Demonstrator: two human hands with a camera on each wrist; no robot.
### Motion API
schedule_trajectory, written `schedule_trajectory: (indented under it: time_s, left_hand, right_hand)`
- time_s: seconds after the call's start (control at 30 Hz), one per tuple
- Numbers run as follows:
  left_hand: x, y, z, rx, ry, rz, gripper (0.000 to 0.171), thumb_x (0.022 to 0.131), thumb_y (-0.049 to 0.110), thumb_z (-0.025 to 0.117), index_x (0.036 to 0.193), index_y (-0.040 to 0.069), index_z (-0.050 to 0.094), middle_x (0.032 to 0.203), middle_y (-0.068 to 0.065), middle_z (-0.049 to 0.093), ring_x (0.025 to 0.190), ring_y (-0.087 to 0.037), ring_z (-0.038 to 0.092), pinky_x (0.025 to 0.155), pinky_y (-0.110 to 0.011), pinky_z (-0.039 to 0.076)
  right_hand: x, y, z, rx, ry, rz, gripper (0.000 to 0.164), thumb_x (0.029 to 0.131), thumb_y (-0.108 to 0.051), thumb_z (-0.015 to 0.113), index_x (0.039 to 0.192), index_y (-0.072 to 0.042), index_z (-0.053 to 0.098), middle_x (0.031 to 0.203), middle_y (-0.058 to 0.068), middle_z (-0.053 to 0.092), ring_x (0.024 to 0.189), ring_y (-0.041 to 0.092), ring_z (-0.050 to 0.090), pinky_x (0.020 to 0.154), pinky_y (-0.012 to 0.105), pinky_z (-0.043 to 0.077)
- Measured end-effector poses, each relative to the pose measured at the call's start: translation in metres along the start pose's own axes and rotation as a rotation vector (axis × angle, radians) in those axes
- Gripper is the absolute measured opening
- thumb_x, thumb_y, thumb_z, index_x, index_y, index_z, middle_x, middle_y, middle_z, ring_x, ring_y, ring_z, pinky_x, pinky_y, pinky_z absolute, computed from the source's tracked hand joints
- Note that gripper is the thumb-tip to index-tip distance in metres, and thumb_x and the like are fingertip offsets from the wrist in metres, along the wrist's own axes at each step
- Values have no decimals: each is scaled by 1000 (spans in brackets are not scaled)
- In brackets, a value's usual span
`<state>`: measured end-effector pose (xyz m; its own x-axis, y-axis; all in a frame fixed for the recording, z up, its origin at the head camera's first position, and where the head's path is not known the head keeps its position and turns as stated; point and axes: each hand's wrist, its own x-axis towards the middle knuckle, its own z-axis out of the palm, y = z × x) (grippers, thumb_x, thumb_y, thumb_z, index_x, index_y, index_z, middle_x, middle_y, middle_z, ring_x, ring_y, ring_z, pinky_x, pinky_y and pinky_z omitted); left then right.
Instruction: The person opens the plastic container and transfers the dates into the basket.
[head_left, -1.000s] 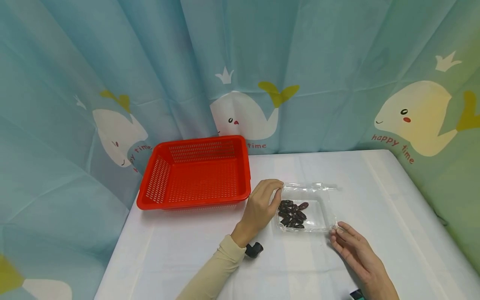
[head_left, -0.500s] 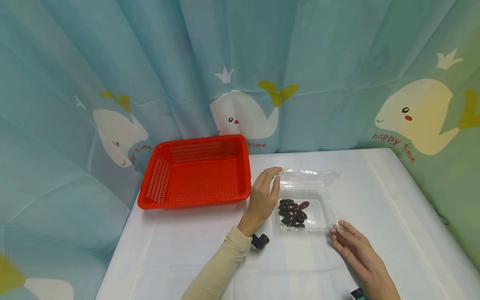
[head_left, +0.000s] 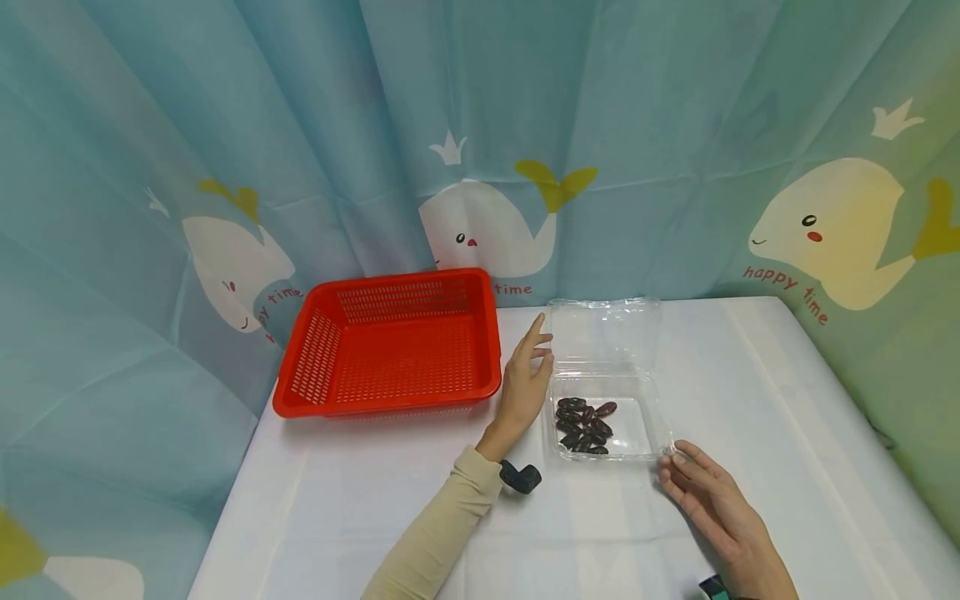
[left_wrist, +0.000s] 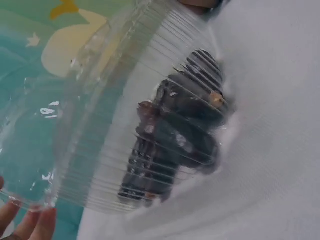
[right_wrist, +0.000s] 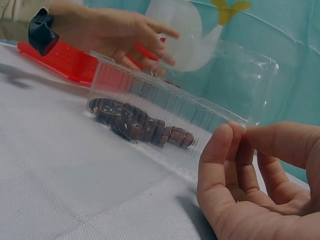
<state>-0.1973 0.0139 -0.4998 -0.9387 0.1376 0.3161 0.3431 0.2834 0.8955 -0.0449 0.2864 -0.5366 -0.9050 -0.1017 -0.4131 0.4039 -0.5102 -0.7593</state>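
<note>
A clear plastic clamshell container (head_left: pixel 633 417) sits on the table with its lid (head_left: pixel 603 333) swung back. Several dark brown dates (head_left: pixel 583 427) lie in the left part of its base; the right wrist view shows the dates (right_wrist: pixel 132 120) through the clear wall. My right hand (head_left: pixel 720 508) pinches the container's near right corner between thumb and fingertip, as the right wrist view shows. At the lid's left side is my left hand (head_left: pixel 525 387), fingers mostly straight and spread. In the left wrist view its fingertips (left_wrist: pixel 44 224) are at the lid's edge.
A red perforated basket (head_left: pixel 491 387) stands left of the container, close to my left hand. Behind the white table (head_left: pixel 360 517) hangs a blue-green curtain (head_left: pixel 645 150) with whale prints. A dark wrist device (head_left: pixel 521 477) is on my left wrist.
The lid has swung back and away from upright to lying open toward the curtain. My left hand has moved forward with it and its fingers have straightened. The right hand has stayed put.
</note>
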Motion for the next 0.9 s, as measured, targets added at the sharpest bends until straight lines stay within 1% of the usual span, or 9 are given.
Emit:
schedule_trajectory:
  time_s: [0.07,0.13,0.3,0.4,0.5,0.57,0.73,0.8,0.9]
  left_hand:
    - [0,-6,1,-16,3,-29,63,104,3,58,162,17,39,139,-15,65,117,-32,70,94,-39,62]
    - [1,-10,1,-44,2,-74,60,102,2,60,159,14,43,138,-17,66,116,-33,70,92,-36,63]
    - [2,-14,2,-130,-2,-170,55,99,-2,62,153,4,50,137,-21,66,116,-35,70,86,-32,64]
    - [1,-16,3,-199,-2,-204,55,97,-7,62,150,-4,50,136,-26,64,114,-39,69,84,-34,65]
    - [0,-19,3,-251,-3,-239,53,96,-10,60,148,-8,50,136,-30,63,114,-42,68,83,-36,65]
    - [-1,-21,4,-261,-10,-261,51,97,-8,60,148,-9,50,137,-31,63,116,-43,68,84,-38,65]
    - [-3,-25,4,-259,-20,-307,48,100,-2,61,147,-9,52,138,-29,64,116,-40,69,88,-38,64]
    - [-3,-25,4,-261,-23,-320,48,100,-1,61,146,-9,52,138,-28,64,114,-39,70,89,-37,63]
    - [-4,-24,3,-237,-28,-325,48,100,1,62,146,-8,54,138,-26,65,111,-36,71,88,-34,64]
  right_hand:
    - [0,0,0,-1,5,0,16,111,-14,50,119,-22,61,111,-7,68,105,5,67,96,22,58]
    - [0,0,1,-6,11,0,16,111,-15,50,121,-22,61,112,-7,67,105,5,67,97,21,57]
    - [1,1,1,-11,15,-4,17,111,-15,50,123,-21,59,114,-6,66,106,5,66,98,21,57]
    - [1,1,0,-4,13,-2,16,111,-15,50,123,-22,59,114,-7,66,106,5,66,98,21,57]
    - [1,2,1,-2,9,0,16,111,-15,50,123,-22,58,114,-6,65,106,4,66,98,21,57]
    - [1,2,1,-8,8,-3,16,111,-15,49,124,-21,58,115,-6,65,106,4,66,97,21,57]
    - [1,2,1,-16,5,-7,16,111,-15,49,124,-21,58,115,-6,65,105,4,65,96,21,57]
    - [1,2,1,-3,-1,-2,16,111,-15,49,123,-21,58,115,-5,65,105,4,65,96,21,57]
    - [1,1,1,28,-9,10,17,111,-14,48,122,-21,59,114,-5,65,104,5,65,95,21,57]
